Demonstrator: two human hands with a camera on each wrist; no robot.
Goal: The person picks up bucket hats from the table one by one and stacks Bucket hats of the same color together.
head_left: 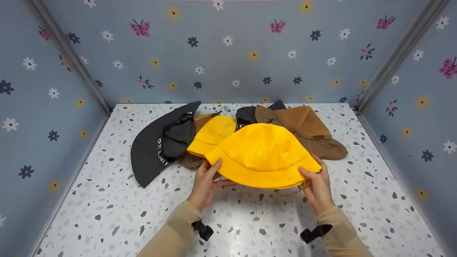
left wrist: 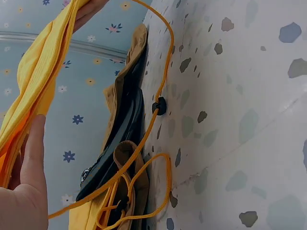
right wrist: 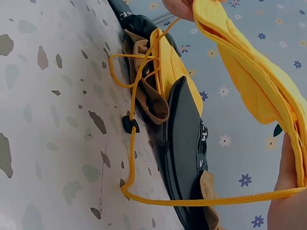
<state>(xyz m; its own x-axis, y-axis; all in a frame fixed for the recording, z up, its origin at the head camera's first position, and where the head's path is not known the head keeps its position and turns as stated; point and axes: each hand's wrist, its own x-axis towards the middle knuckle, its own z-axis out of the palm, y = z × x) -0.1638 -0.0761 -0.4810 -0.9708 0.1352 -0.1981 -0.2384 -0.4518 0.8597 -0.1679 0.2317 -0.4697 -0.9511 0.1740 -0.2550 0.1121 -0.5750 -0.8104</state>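
Observation:
Between both hands hangs a yellow bucket hat (head_left: 266, 153), its brim toward me and its crown away. My left hand (head_left: 207, 182) pinches the brim's left end, thumb on top and fingers beneath. At the right end my right hand (head_left: 317, 182) grips the brim the same way. A yellow chin cord (left wrist: 165, 72) with a black toggle (left wrist: 159, 106) dangles under the hat in the left wrist view. Behind the held hat lies a second yellow hat (head_left: 214, 134), partly covered by it. In the right wrist view the held hat's folded brim (right wrist: 254, 67) stands apart from the pile.
A black wide-brimmed hat (head_left: 150, 150) with white lettering lies at the left. Brown hats (head_left: 307, 125) are piled at the back right, with another black hat (head_left: 245, 115) among them. Flower-patterned walls (head_left: 228, 53) enclose the speckled tabletop (head_left: 250, 228) on three sides.

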